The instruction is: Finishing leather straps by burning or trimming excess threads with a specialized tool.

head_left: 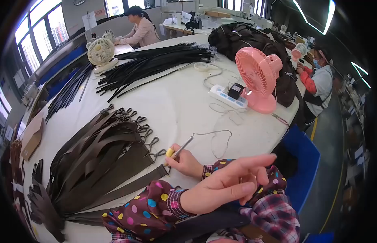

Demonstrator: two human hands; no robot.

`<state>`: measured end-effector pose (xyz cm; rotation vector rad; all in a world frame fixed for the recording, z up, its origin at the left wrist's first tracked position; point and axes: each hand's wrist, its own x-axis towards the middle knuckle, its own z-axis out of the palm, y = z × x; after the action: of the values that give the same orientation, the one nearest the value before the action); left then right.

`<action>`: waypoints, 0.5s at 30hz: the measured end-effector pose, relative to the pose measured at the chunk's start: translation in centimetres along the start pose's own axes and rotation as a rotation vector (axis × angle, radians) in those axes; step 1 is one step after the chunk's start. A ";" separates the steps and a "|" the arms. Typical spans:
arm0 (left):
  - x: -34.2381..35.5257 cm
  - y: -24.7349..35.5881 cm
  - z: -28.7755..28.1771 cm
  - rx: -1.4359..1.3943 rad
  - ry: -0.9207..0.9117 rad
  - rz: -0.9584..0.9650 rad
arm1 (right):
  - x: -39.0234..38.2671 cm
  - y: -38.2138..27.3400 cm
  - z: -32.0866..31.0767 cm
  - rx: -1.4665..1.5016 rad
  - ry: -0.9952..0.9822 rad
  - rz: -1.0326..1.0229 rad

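Note:
My right hand (186,163) grips a slim silver pen-shaped tool (183,146) with a thin cord running off its upper end. Something yellow (170,152) covers one of its fingertips. The tool's lower end is close to the hook end of a dark brown strap (140,181); whether they touch, I cannot tell. My left hand (225,182) reaches across in front of my right wrist, index finger stretched out rightward, other fingers partly bent, nothing visible in it. Left of my hands lies a bundle of brown straps (95,156) with metal snap hooks (155,141).
A pink fan (257,73) and a white power strip (228,97) with a black adapter stand at the far right. Long black strips (156,67) and a white fan (101,52) lie farther back. A blue bin (304,162) adjoins the table's right edge. Two people sit beyond.

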<state>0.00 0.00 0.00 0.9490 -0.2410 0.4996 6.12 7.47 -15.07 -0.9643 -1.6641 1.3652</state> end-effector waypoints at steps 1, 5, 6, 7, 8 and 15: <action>-0.5 0.4 0.8 0.013 -0.084 0.022 | 0.1 -0.3 0.2 0.018 -0.008 0.004; 0.3 -0.7 2.2 0.148 -0.474 0.309 | -0.4 -0.2 0.0 0.055 -0.018 0.018; 0.2 0.1 2.9 0.016 -0.410 0.181 | -0.5 -0.2 -0.1 0.057 -0.008 0.013; -0.1 1.1 3.4 -0.112 -0.340 0.054 | -0.4 -0.2 -0.2 0.051 -0.008 0.004; -0.2 1.7 3.3 -0.110 -0.344 0.046 | -0.3 -0.2 -0.2 0.045 -0.007 -0.006; -0.4 0.9 2.3 -0.008 -0.356 0.002 | 0.3 -0.5 0.2 0.008 -0.013 -0.019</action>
<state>-0.74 -1.61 1.80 1.0274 -0.5642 0.3284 5.75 7.56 -14.55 -0.9351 -1.6721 1.3668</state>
